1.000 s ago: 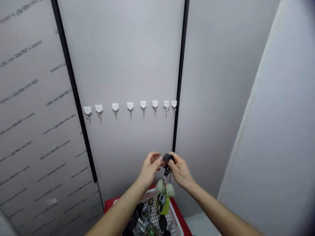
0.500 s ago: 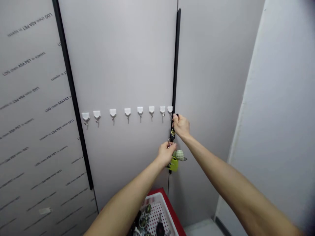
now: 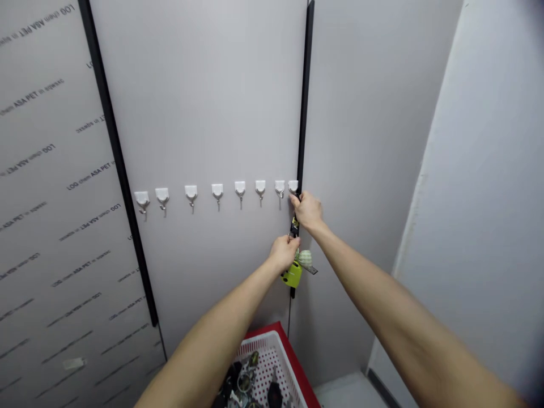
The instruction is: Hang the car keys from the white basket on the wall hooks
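Observation:
My right hand [image 3: 309, 211] pinches the upper end of a black keychain strap [image 3: 294, 225] right at the rightmost white hook [image 3: 293, 186]. The fingers cover the hook's lower part, so whether the strap sits on it is hidden. Lower down, my left hand [image 3: 284, 253] is closed on the keychain's metal ring, beneath the strap. From there dangle a lime-green tag [image 3: 292, 275], a pale green checked bow [image 3: 305, 258] and a small dark flat piece. Several more white adhesive hooks [image 3: 240, 188] run in a row to the left, with nothing hanging on them.
A white perforated basket [image 3: 278, 340] with several keychains and metal rings stands below on a red surface [image 3: 304, 371]. Black vertical strips [image 3: 123, 192] edge the grey cabinet panel [image 3: 204, 102]. A white wall [image 3: 480, 215] rises at the right.
Both hands have risen from above the basket to the rightmost hook, carrying the keychain. My left hand has moved onto its ring. Over the last half second, my right hand shifted slightly left.

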`<act>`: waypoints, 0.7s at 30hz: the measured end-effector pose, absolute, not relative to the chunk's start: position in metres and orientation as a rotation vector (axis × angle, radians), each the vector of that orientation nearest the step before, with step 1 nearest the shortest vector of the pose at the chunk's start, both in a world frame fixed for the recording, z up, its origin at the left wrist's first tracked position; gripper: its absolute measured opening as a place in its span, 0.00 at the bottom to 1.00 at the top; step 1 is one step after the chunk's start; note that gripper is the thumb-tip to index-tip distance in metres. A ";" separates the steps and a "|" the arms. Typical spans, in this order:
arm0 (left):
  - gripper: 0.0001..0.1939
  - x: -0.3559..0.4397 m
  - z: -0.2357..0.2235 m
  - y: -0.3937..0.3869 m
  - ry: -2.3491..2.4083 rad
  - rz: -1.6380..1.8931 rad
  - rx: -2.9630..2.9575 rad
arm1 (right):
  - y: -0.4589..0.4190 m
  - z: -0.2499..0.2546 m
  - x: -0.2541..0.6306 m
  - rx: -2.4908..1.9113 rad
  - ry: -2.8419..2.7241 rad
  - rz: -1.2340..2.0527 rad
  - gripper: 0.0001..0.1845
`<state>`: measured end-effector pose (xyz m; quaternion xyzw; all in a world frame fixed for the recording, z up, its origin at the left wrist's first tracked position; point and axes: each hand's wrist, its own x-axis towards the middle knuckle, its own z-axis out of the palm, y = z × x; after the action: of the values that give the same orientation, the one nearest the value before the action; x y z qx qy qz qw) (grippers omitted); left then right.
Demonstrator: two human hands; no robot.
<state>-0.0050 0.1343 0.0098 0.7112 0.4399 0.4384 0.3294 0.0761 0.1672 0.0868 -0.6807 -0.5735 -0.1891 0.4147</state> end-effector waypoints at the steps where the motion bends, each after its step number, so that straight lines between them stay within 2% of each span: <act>1: 0.14 -0.006 0.009 0.134 1.158 1.134 1.867 | 0.166 0.086 0.076 -1.725 -1.448 -0.472 0.21; 5: 0.11 -0.016 -0.001 0.131 1.202 1.038 1.941 | 0.158 0.073 0.070 -1.836 -1.524 -0.420 0.23; 9: 0.17 -0.030 -0.014 0.129 1.263 1.001 1.976 | 0.148 0.047 0.061 -1.843 -1.670 -0.323 0.26; 14: 0.19 -0.050 -0.037 0.130 1.180 0.982 1.939 | 0.140 0.012 0.060 -1.810 -1.780 -0.240 0.22; 17: 0.17 -0.068 -0.066 0.120 1.099 0.931 1.945 | 0.124 -0.016 0.062 -1.673 -1.799 -0.275 0.20; 21: 0.12 -0.106 -0.123 0.091 1.119 0.882 1.948 | 0.084 -0.078 0.055 -1.400 -1.862 -0.360 0.23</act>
<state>-0.1056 0.0906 -0.1226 0.7543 0.4331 0.3415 0.3561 0.0548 0.0842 -0.0777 -0.5488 -0.7300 -0.1413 0.3820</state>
